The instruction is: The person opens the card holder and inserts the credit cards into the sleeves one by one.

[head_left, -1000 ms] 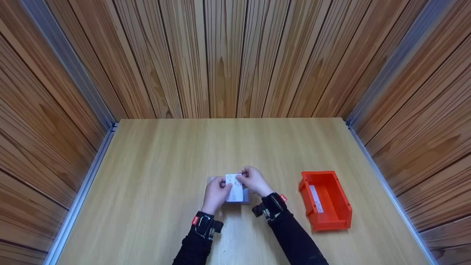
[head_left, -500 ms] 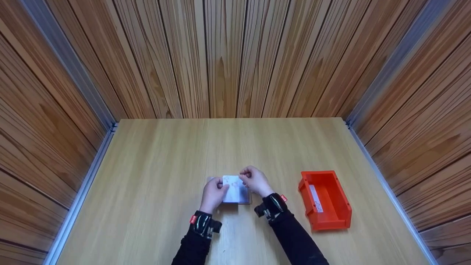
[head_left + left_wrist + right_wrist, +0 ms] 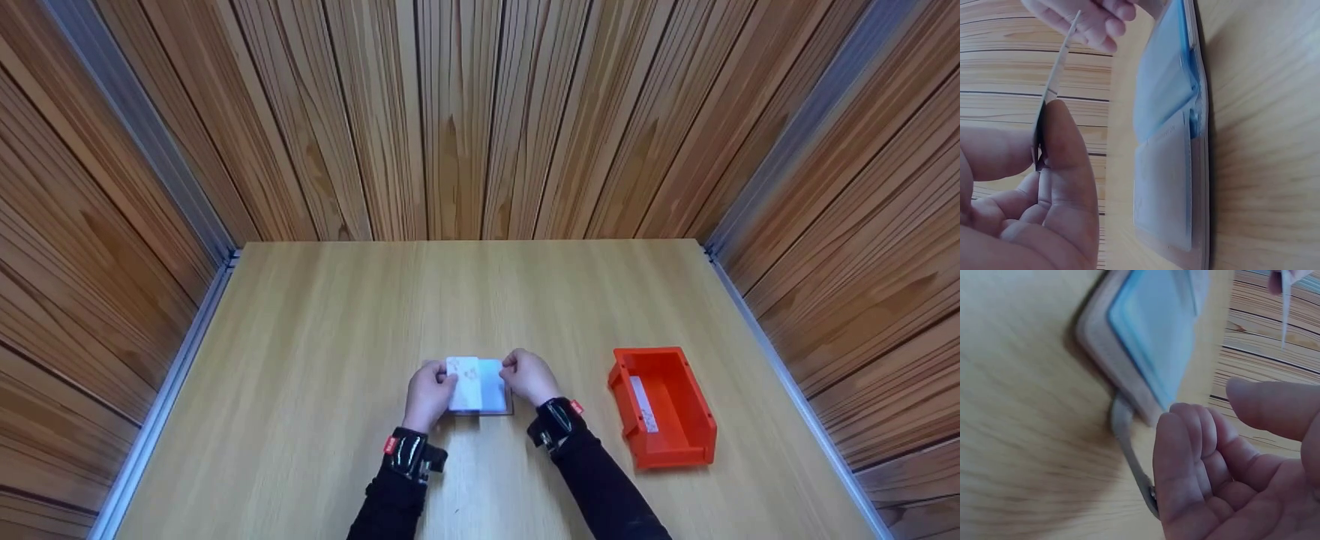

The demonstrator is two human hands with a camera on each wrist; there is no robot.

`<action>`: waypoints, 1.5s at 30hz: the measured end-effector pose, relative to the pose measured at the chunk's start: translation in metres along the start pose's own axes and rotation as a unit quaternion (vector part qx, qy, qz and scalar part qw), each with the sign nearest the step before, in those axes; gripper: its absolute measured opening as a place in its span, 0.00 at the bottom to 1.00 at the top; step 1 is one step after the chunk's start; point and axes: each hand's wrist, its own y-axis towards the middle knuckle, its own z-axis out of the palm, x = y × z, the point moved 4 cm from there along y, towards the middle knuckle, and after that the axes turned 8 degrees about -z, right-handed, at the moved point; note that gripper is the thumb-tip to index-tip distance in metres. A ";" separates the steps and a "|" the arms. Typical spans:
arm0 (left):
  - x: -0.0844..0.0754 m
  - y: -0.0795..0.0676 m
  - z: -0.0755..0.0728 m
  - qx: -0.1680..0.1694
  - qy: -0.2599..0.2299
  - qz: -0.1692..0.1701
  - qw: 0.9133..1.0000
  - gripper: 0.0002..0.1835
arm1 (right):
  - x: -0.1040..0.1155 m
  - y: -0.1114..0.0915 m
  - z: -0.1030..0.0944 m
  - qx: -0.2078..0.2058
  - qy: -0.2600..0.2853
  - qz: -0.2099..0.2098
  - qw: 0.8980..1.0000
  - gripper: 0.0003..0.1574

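My left hand pinches a thin white card with a faint printed pattern between thumb and fingers. In the left wrist view the card is seen nearly edge-on, raised above an open card holder. This card holder lies on the table, with a beige-pink cover and clear bluish plastic sleeves. My right hand is at the holder's right edge. In the right wrist view its fingers are loosely bent, the thumb stands apart, and nothing is between them. A strap with a snap runs from the cover beside those fingers.
An orange-red plastic bin with a white label inside stands on the right of the wooden table. Wood-panelled walls enclose the back and both sides, with metal rails along the side edges.
The left hand has shifted slightly left with the card. My right hand has let go of the card's right edge and moved right. More of the bluish sleeve now shows.
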 end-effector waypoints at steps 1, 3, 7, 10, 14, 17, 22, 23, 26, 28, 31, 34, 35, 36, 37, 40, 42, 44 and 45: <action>0.001 0.001 0.000 -0.001 -0.001 -0.004 1.000 0.10 | -0.001 0.000 0.001 0.001 -0.003 0.003 1.000 0.06; 0.002 0.002 -0.001 -0.004 -0.003 -0.014 1.000 0.11 | -0.003 0.000 0.002 0.005 -0.001 0.009 1.000 0.07; 0.005 0.005 -0.002 -0.008 -0.014 -0.032 0.999 0.14 | -0.005 0.000 0.004 0.014 -0.004 0.026 1.000 0.07; 0.008 0.007 -0.002 -0.012 -0.022 -0.044 0.999 0.14 | -0.007 0.001 0.005 0.022 -0.009 0.035 0.999 0.07; 0.012 0.011 -0.003 -0.027 -0.017 -0.039 0.999 0.13 | -0.008 0.001 0.007 0.027 -0.018 0.033 0.999 0.09; 0.014 0.013 -0.004 -0.042 -0.005 -0.024 0.999 0.11 | -0.009 0.001 0.009 0.028 -0.025 0.030 0.999 0.10; 0.018 0.016 -0.005 -0.055 0.007 -0.017 0.998 0.12 | -0.010 0.001 0.011 0.029 -0.033 0.033 0.998 0.11; 0.019 0.016 -0.005 -0.055 0.008 -0.017 0.998 0.13 | -0.010 0.001 0.011 0.029 -0.035 0.033 0.998 0.12; 0.019 0.017 -0.005 -0.058 0.018 -0.017 0.998 0.13 | -0.010 0.001 0.012 0.029 -0.040 0.024 0.999 0.11; 0.019 0.018 -0.005 -0.062 0.027 -0.014 0.998 0.12 | -0.009 0.001 0.012 0.026 -0.043 0.015 0.999 0.11; 0.019 0.018 -0.004 -0.068 0.039 -0.008 0.997 0.11 | -0.010 0.001 0.012 0.023 -0.047 0.007 0.999 0.11; 0.020 0.020 -0.003 -0.069 0.045 -0.008 0.997 0.10 | -0.011 0.002 0.013 0.023 -0.045 0.011 0.999 0.11; 0.020 0.020 -0.003 -0.070 0.047 -0.008 0.996 0.09 | -0.011 0.002 0.013 0.024 -0.045 0.012 0.999 0.11; 0.021 0.020 -0.003 -0.070 0.047 -0.009 0.996 0.08 | -0.011 0.002 0.013 0.024 -0.045 0.011 0.999 0.11; 0.020 0.020 -0.002 -0.072 0.051 -0.007 0.996 0.08 | -0.011 0.002 0.013 0.024 -0.045 0.011 0.999 0.11; 0.019 0.021 -0.002 -0.074 0.059 -0.001 0.996 0.07 | -0.011 0.002 0.014 0.025 -0.046 0.014 0.999 0.11; 0.019 0.022 -0.001 -0.074 0.060 -0.001 0.995 0.08 | -0.011 0.002 0.014 0.025 -0.044 0.017 0.999 0.11; 0.019 0.023 0.000 -0.074 0.062 0.000 0.995 0.08 | -0.012 0.002 0.014 0.026 -0.040 0.023 0.999 0.11; 0.019 0.024 0.000 -0.074 0.063 -0.001 0.995 0.08 | -0.012 0.002 0.014 0.026 -0.038 0.024 0.999 0.11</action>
